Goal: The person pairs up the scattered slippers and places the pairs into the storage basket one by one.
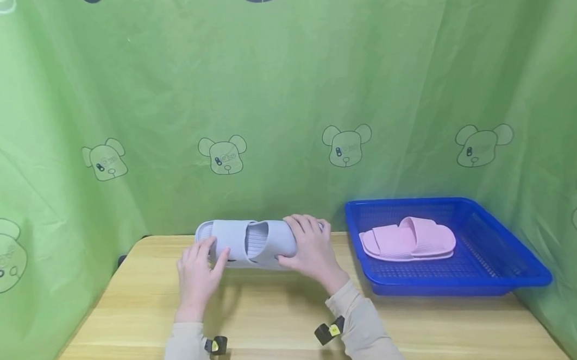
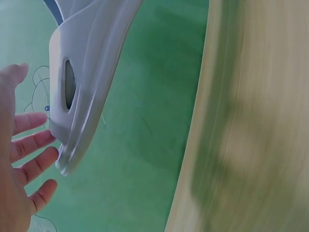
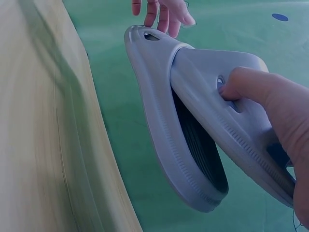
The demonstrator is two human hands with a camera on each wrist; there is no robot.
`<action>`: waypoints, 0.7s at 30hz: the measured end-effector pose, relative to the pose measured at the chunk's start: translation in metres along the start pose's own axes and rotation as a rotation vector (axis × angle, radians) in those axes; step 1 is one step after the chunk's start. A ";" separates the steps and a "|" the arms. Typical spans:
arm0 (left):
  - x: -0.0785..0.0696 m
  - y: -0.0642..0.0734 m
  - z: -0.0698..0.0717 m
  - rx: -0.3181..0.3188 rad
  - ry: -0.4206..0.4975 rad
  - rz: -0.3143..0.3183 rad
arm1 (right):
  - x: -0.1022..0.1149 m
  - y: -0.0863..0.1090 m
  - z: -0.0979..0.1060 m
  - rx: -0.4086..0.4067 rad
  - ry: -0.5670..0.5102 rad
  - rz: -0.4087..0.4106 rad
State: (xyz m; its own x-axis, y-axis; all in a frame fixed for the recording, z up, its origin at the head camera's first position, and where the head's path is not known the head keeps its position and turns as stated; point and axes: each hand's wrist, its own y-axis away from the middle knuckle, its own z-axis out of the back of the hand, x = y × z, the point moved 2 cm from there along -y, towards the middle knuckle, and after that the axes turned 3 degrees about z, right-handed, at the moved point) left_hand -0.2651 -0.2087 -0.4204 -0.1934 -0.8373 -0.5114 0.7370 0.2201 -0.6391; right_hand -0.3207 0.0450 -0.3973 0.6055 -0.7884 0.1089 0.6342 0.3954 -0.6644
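A pair of pale grey-blue slippers is held above the back part of the table. In the right wrist view one slipper [image 3: 159, 116] overlaps the other [image 3: 207, 82], their soles facing apart at an angle. My right hand [image 1: 314, 249] grips the slipper at the right, its thumb at a slot in the strap; the other fingers lie over the far edge. At the opposite end, my left hand [image 1: 197, 269] has its fingers spread beside the other slipper [image 1: 230, 238]. In the left wrist view those fingertips [image 2: 50, 154] touch or nearly touch the end of that slipper.
A blue basket [image 1: 446, 287] stands on the right of the wooden table [image 1: 271, 317]. Pink slippers [image 1: 431, 238] lie inside it. Green curtain [image 1: 283, 82] with bear faces hangs behind the table and on both sides.
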 end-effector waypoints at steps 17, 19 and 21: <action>-0.006 0.003 -0.009 0.049 0.006 -0.103 | -0.020 0.004 0.014 0.035 0.041 -0.007; -0.006 0.003 -0.010 0.042 0.013 -0.120 | -0.023 0.005 0.016 0.029 0.056 -0.009; -0.006 0.003 -0.011 0.032 0.022 -0.136 | -0.025 0.005 0.018 0.023 0.070 -0.009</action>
State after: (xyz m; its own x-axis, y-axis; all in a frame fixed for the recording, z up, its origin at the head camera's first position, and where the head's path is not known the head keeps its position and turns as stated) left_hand -0.2689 -0.1973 -0.4259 -0.3062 -0.8472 -0.4341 0.7231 0.0895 -0.6849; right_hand -0.3235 0.0752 -0.3899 0.5654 -0.8224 0.0626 0.6507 0.3981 -0.6466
